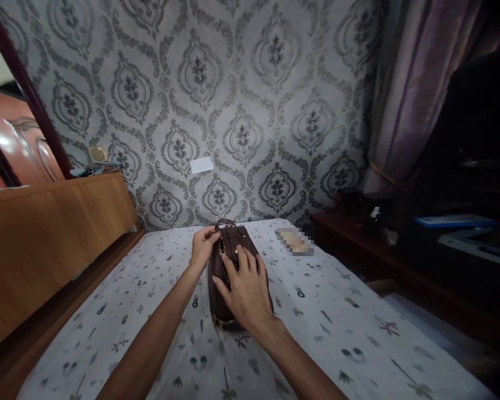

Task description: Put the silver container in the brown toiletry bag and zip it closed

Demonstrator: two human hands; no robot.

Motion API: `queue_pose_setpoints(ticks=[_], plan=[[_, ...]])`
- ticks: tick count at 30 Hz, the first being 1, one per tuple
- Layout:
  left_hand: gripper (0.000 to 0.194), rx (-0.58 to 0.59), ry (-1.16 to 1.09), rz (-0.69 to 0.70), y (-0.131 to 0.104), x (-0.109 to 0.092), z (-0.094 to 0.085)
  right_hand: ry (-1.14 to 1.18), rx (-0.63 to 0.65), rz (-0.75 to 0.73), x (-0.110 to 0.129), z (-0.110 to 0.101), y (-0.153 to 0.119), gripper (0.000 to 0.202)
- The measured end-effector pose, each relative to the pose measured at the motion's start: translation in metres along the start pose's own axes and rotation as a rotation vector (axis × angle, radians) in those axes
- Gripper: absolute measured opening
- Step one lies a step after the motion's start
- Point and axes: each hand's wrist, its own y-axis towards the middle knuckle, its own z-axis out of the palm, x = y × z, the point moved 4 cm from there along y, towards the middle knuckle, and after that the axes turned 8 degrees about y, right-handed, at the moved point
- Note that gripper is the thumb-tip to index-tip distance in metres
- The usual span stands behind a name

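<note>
A dark brown leather bag (219, 294) with a short handle and gold-coloured metal fittings lies on the white patterned bed sheet, its long side pointing away from me. My left hand (203, 246) is at the far left edge of the bag, thumb and fingers pinched together near the base of the handle; what lies between the fingertips is too small to name. Spread fingers of my right hand (248, 286) rest flat on the top of the bag, near a zip and a small metal stud.
A blurred flat item (295, 241) lies on the sheet (337, 311) at the right. A wooden board (58, 233) borders the bed at left. Patterned wallpaper rises behind. On the right stand a dark red cabinet (337, 222) with a small bottle (375, 219) and a curtain (412, 94).
</note>
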Motion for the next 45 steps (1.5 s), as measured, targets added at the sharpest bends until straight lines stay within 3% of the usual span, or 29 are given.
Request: queue_pose_setpoints(ticks=[10,17,21,25,30,35,45], plan=[[0.012,0.018,-0.119,0.016,-0.011,-0.004,-0.002,-0.047,0.075,0.040,0.003,-0.005,0.001,0.048],[0.014,0.044,-0.059,0.027,-0.014,-0.002,-0.003,0.034,0.039,0.001,-0.004,0.002,-0.005,0.050],[0.014,0.129,0.051,0.047,-0.003,-0.008,0.002,0.180,-0.077,-0.017,-0.016,0.000,-0.017,0.053],[0.020,0.274,0.214,0.043,0.016,-0.015,0.015,0.324,-0.219,0.161,-0.037,0.003,-0.030,0.053],[0.022,0.428,0.350,0.062,0.033,-0.024,0.041,0.429,-0.244,0.243,-0.052,0.013,-0.034,0.046],[0.014,0.357,0.519,0.044,0.040,-0.024,0.053,0.370,-0.215,0.233,-0.054,0.009,-0.032,0.045],[0.015,0.309,0.354,0.001,0.037,-0.016,0.054,0.245,-0.105,0.257,-0.055,-0.001,-0.019,0.038]])
